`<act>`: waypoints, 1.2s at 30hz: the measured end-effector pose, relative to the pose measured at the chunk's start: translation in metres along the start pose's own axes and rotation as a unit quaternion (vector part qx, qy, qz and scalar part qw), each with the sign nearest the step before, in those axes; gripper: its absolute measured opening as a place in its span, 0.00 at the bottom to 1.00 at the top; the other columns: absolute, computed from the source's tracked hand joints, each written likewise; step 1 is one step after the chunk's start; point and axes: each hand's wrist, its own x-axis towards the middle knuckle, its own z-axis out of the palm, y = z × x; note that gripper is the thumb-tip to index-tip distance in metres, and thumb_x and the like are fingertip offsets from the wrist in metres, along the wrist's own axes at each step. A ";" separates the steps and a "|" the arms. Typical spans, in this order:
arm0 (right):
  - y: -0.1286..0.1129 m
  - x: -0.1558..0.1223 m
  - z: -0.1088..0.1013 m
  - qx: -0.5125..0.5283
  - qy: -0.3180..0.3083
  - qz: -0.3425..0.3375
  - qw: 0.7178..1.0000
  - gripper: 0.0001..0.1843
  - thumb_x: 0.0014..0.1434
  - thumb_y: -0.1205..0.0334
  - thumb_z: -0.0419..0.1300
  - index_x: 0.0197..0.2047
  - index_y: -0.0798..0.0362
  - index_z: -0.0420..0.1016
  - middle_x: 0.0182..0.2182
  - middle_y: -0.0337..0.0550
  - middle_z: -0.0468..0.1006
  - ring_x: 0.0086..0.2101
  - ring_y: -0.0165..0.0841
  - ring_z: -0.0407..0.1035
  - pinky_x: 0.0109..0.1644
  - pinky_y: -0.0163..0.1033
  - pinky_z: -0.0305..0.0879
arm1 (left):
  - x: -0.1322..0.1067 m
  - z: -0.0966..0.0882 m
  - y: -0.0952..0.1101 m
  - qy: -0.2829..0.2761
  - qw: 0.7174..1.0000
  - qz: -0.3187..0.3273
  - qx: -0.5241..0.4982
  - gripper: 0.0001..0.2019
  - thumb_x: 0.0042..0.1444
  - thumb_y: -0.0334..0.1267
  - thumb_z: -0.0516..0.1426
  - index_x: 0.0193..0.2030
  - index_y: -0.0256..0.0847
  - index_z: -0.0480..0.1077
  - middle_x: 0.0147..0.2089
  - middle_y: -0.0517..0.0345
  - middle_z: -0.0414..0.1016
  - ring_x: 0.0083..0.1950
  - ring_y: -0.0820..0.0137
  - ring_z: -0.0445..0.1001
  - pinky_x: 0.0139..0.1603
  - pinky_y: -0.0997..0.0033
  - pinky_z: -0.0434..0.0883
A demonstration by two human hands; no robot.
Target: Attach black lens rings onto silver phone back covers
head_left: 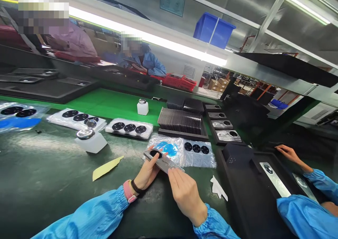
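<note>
A grey phone back cover (pixel 167 164) with a black round camera area is held in front of me, tilted, above the dark green bench. My left hand (pixel 148 170) grips its left end, the thumb lying across the face near the camera area. At the cover's lower right end, my right hand (pixel 185 193) has its fingers pressed together on the surface and edge; whether something small is between them is hidden. Just behind lie a plastic bag with blue round film pieces (pixel 169 148) and a clear packet of black round pieces (pixel 196 148).
White pump bottles (pixel 92 142) (pixel 143 107) stand left and behind. Yellow paper (pixel 107 168) and a white scrap (pixel 218 188) flank my hands. A black rack of thin plates (pixel 181 123) stands behind. At right, a co-worker's hand (pixel 292 156) is over a black tray (pixel 245 196) with covers.
</note>
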 end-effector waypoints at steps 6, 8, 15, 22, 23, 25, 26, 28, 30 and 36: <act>0.033 -0.003 -0.002 0.084 0.008 0.055 0.995 0.23 0.61 0.77 0.47 0.56 0.60 0.71 0.34 0.49 0.84 0.33 0.34 0.79 0.36 0.34 0.77 | 0.000 -0.012 -0.002 -0.073 0.997 0.010 -0.017 0.39 0.47 0.41 0.68 0.63 0.58 0.55 0.49 0.58 0.75 0.53 0.58 0.74 0.57 0.54 0.66; 0.053 -0.004 -0.006 0.097 0.013 0.120 0.988 0.23 0.62 0.75 0.46 0.56 0.56 0.72 0.35 0.46 0.84 0.33 0.33 0.79 0.37 0.33 0.76 | 0.001 -0.015 -0.004 -0.086 0.996 -0.001 -0.025 0.41 0.50 0.44 0.65 0.67 0.59 0.49 0.53 0.55 0.73 0.55 0.55 0.72 0.60 0.50 0.64; 0.139 0.023 -0.012 -0.085 -0.034 0.470 0.878 0.23 0.67 0.64 0.41 0.50 0.59 0.76 0.33 0.52 0.82 0.30 0.37 0.77 0.33 0.35 0.69 | -0.001 -0.015 -0.005 -0.084 0.995 -0.052 0.027 0.40 0.56 0.46 0.60 0.70 0.59 0.42 0.65 0.50 0.63 0.59 0.51 0.68 0.57 0.50 0.66; 0.176 0.048 0.035 -0.101 -0.157 0.535 0.824 0.18 0.66 0.64 0.47 0.51 0.59 0.74 0.34 0.54 0.82 0.34 0.39 0.77 0.38 0.37 0.66 | 0.000 -0.017 -0.008 -0.098 0.991 -0.069 0.055 0.39 0.53 0.49 0.61 0.69 0.55 0.49 0.63 0.50 0.65 0.58 0.52 0.68 0.51 0.56 0.69; 0.177 0.049 0.042 -0.099 -0.169 0.537 0.821 0.17 0.65 0.64 0.49 0.50 0.59 0.74 0.34 0.55 0.82 0.35 0.40 0.77 0.39 0.37 0.66 | 0.001 -0.018 -0.009 -0.098 0.991 -0.068 0.056 0.38 0.53 0.50 0.61 0.69 0.55 0.50 0.63 0.50 0.66 0.58 0.52 0.68 0.50 0.57 0.70; 0.178 0.052 0.054 -0.096 -0.196 0.540 0.813 0.14 0.64 0.65 0.51 0.47 0.59 0.76 0.35 0.55 0.81 0.37 0.40 0.77 0.41 0.38 0.67 | 0.003 -0.021 -0.012 -0.092 0.992 -0.062 0.057 0.38 0.52 0.51 0.61 0.68 0.55 0.51 0.62 0.50 0.67 0.57 0.52 0.68 0.49 0.57 0.70; 0.178 0.053 0.059 -0.095 -0.210 0.541 0.809 0.13 0.65 0.65 0.52 0.46 0.59 0.76 0.35 0.55 0.81 0.37 0.39 0.77 0.41 0.39 0.67 | 0.004 -0.021 -0.012 -0.090 0.993 -0.059 0.057 0.38 0.53 0.52 0.60 0.68 0.55 0.52 0.62 0.50 0.67 0.57 0.51 0.68 0.49 0.57 0.70; 0.178 0.055 0.066 -0.093 -0.237 0.542 0.801 0.12 0.65 0.63 0.53 0.45 0.59 0.75 0.37 0.51 0.80 0.38 0.37 0.76 0.43 0.41 0.69 | 0.003 -0.021 -0.012 -0.093 0.992 -0.065 0.057 0.37 0.54 0.51 0.60 0.69 0.54 0.51 0.62 0.51 0.67 0.57 0.52 0.68 0.49 0.57 0.69; 0.176 0.056 0.069 -0.088 -0.258 0.539 0.797 0.11 0.65 0.60 0.55 0.45 0.58 0.73 0.38 0.46 0.79 0.38 0.34 0.75 0.44 0.44 0.70 | 0.002 -0.020 -0.009 -0.103 0.990 -0.079 0.057 0.36 0.56 0.49 0.59 0.69 0.55 0.50 0.62 0.52 0.67 0.57 0.53 0.68 0.51 0.57 0.68; 0.168 0.054 0.066 -0.065 -0.282 0.525 0.801 0.14 0.66 0.71 0.49 0.49 0.59 0.73 0.38 0.54 0.81 0.40 0.39 0.76 0.45 0.41 0.68 | 0.002 -0.025 -0.010 -0.110 0.988 -0.079 0.069 0.35 0.56 0.49 0.59 0.69 0.55 0.51 0.62 0.52 0.67 0.57 0.54 0.67 0.50 0.59 0.68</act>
